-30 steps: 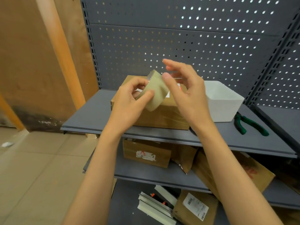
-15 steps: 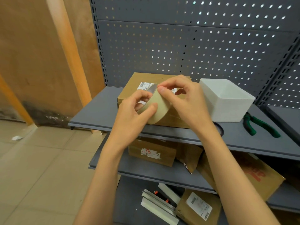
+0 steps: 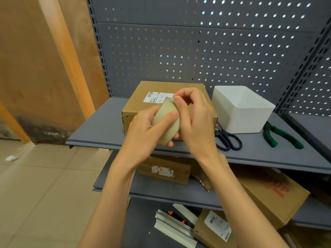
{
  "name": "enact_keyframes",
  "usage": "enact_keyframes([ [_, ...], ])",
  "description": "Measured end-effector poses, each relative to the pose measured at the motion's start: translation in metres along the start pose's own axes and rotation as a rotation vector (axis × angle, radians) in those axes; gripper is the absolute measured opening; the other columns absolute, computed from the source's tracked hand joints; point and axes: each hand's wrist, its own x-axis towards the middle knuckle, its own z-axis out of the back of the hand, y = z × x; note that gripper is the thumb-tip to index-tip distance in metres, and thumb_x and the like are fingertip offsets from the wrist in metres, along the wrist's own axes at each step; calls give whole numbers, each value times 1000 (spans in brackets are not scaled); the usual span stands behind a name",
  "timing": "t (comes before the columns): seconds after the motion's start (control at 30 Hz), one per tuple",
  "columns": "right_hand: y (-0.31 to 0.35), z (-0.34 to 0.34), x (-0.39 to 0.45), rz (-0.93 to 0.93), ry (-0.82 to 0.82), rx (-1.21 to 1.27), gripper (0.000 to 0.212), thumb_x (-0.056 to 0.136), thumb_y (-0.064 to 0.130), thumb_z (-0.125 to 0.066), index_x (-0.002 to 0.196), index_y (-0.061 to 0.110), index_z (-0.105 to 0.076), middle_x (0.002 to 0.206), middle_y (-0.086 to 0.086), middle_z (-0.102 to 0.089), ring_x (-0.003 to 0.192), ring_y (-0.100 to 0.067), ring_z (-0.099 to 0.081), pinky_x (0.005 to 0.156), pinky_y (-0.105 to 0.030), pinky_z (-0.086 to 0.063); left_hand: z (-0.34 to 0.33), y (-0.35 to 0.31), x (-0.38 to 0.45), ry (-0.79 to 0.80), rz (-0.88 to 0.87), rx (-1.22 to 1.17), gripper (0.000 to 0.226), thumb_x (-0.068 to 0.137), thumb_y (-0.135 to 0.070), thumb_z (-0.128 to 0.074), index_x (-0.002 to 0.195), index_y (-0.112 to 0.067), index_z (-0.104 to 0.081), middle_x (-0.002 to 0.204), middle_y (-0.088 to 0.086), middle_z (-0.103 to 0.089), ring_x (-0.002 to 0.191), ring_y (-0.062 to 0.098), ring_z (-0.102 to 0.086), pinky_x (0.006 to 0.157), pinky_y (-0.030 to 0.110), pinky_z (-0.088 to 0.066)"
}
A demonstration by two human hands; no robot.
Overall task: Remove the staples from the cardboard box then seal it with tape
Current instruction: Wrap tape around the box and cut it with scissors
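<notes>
box sitting on the top shelf, tub just to its right, scissors in front of the tub, pliers further right, more boxes on the shelf below

Even, soft indoor light, moderately bright, without glare. Daylight shows as bright dots through the upper right holes of the pegboard. Faint shadows lie under the shelf. Wide-angle distortion bends straight edges near the frame borders. Fingers appear slightly blurred.
</notes>
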Motion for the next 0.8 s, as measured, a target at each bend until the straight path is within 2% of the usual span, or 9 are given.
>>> enact_keyframes([
  [0.07, 1, 0, -1, 66, -39, -36, 8, 91, 2, -51, 88, 7, -56, 85, 3, -52, 79, -3, -47, 74, -7, -36, -1, -2, 0, -11, -9, 13, 16, 90, -28, -53, 86, -18, -64, 67, 3, -68, 60, 18, -67, 52, 32, -53],
  [0.13, -2, -2, -1, 51, -25, -8, 8, 92, 3, -50, 89, 6, -57, 85, 3, -54, 79, -3, -48, 74, -8, -36, 1, -3, 0, 11, 7, 23, 15, 93, -26, -54, 88, -17, -64, 67, 1, -68, 60, 16, -67, 52, 31, -53],
  [0.23, -8, 0, 3, -207, 148, 245, 10, 94, 10, -50, 88, 14, -56, 81, 9, -56, 74, 0, -52, 69, -13, -41, 6, -2, -3, 89, 94, -21, 16, 93, -24, -51, 96, -12, -61, 68, 3, -68, 58, 13, -65, 54, 26, -54],
  [0.33, -16, 7, 7, -483, 336, 466, 7, 93, 14, -53, 88, 15, -57, 77, 9, -56, 69, -1, -52, 61, -14, -42, 5, 1, -10, 169, 155, -77, 30, 88, -28, -51, 109, -8, -56, 76, 5, -70, 68, 18, -69, 62, 26, -55],
  [0.43, -25, 8, 7, -574, 442, 594, 2, 89, 15, -58, 88, 13, -58, 77, 7, -59, 71, -5, -54, 61, -15, -44, 1, 4, -16, 157, 195, -141, 27, 87, -27, -51, 108, -10, -53, 72, 4, -68, 60, 19, -67, 57, 30, -55],
  [0.53, -28, 1, 7, -462, 380, 457, 2, 83, 10, -65, 84, 11, -64, 78, 2, -64, 75, -9, -59, 69, -20, -48, 1, 7, -21, 69, 222, -113, 18, 90, -25, -51, 100, -11, -54, 63, 5, -64, 49, 19, -61, 50, 32, -53],
  [0.67, -22, -16, -2, -82, 230, 68, 2, 82, 10, -68, 80, 9, -67, 79, 1, -65, 76, -9, -59, 72, -22, -48, 10, 7, -24, -52, 312, -82, 15, 95, -22, -47, 93, -9, -56, 57, 6, -62, 44, 21, -58, 46, 28, -49],
  [0.8, -20, -29, -9, 257, 93, -150, 4, 83, 9, -67, 81, 5, -67, 80, -4, -64, 78, -16, -56, 68, -23, -45, 19, 12, -31, -146, 466, -33, 19, 95, -24, -49, 82, -11, -55, 51, 6, -60, 40, 19, -57, 43, 25, -47],
])
